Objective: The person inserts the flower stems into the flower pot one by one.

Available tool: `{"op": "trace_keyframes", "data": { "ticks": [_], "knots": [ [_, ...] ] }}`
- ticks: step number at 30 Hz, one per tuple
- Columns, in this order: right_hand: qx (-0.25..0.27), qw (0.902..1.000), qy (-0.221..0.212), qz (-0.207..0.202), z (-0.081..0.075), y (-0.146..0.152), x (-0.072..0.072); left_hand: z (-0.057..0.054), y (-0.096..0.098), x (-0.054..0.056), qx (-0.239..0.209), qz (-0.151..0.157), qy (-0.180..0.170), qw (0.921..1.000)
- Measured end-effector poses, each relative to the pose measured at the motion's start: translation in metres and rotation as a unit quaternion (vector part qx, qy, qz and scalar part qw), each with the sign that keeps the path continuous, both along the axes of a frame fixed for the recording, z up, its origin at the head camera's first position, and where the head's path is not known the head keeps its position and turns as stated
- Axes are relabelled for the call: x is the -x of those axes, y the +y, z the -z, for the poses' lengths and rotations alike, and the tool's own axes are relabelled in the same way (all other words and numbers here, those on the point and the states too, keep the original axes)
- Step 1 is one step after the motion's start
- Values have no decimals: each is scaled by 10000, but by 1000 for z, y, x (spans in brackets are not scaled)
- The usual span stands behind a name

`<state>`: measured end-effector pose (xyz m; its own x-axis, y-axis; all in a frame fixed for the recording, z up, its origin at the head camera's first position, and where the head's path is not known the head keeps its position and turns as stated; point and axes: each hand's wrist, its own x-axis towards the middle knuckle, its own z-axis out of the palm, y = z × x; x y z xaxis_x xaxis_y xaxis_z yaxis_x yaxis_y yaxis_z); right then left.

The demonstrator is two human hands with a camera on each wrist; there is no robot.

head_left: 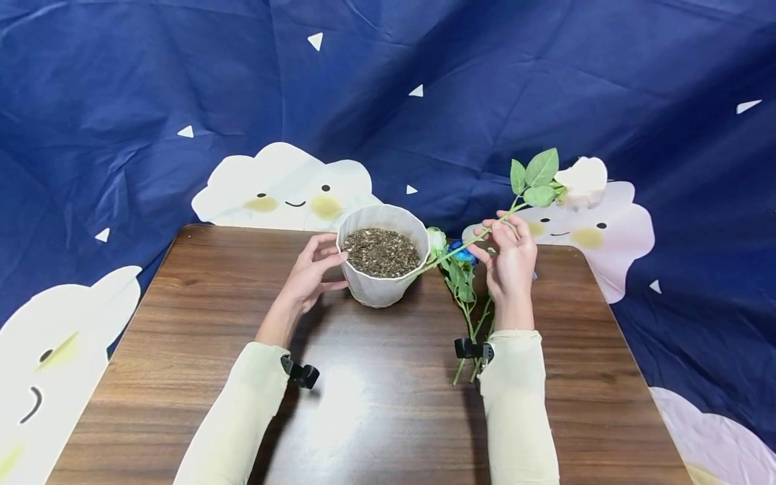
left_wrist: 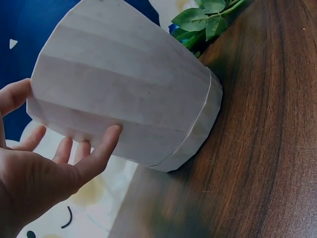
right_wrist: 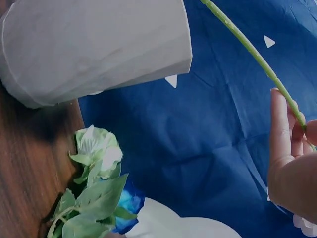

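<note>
A white faceted flower pot (head_left: 376, 292) filled with dark, chip-flecked soil (head_left: 380, 253) stands on the table. My left hand (head_left: 311, 273) touches the pot's left side, thumb and fingers spread along its wall and rim; the left wrist view shows the fingertips against the pot (left_wrist: 124, 84). In my right hand (head_left: 511, 261) the green stem (right_wrist: 252, 52) of a white artificial rose (head_left: 583, 182) is pinched between thumb and fingers. The stem slants down leftward toward the pot's right rim, bloom and leaves at the upper right. Whether its lower end touches the pot I cannot tell.
Right of the pot, partly under my right forearm, lie a white-green flower (head_left: 436, 244) and a blue flower (head_left: 463, 253) with leafy stems. They rest on the brown wooden table (head_left: 388, 417). Behind it hangs a dark blue cloth (head_left: 388, 101) with white cloud shapes.
</note>
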<state>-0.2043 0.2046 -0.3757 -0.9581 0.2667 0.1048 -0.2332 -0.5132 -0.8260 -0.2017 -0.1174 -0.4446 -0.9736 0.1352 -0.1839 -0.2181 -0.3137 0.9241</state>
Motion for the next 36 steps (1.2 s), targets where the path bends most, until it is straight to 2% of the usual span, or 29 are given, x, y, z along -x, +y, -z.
{"op": "trace_keyframes", "data": {
  "ticks": [7,13,19,26,36],
  "knots": [
    [148,9998,-11,129,-4,-9,5,0,0,-1,29,1,38,10000],
    [73,9997,100,233,-3,-17,10,1,1,0,23,-7,23,10000],
    [-291,9985,293,353,0,-29,16,0,1,-1,34,-24,20,10000],
    [-977,9924,560,488,6,-45,27,1,1,-2,44,-40,13,10000],
    [-1249,9875,764,590,4,-60,40,1,1,0,21,-57,15,10000]
  ]
}}
